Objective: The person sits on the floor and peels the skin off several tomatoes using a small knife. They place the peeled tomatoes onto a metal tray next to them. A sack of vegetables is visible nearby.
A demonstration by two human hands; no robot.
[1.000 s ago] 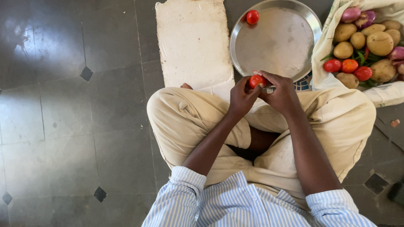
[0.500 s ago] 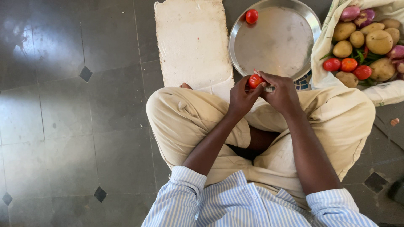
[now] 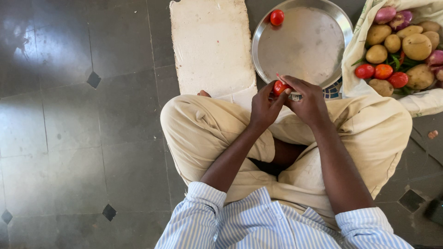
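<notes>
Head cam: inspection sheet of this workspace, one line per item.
Surface: dark tiled floor; person sits cross-legged on it.
Job's things: tomato held over the steel plate's near rim; a small metal tool shows by the right hand, kind unclear.
Clutter: second tomato on the plate; white slab; cloth holding potatoes, tomatoes, onions.
Grippers: left hand and right hand both on the tomato.
Cables: nothing seen.
Surroundings: dark object at the right edge.
</notes>
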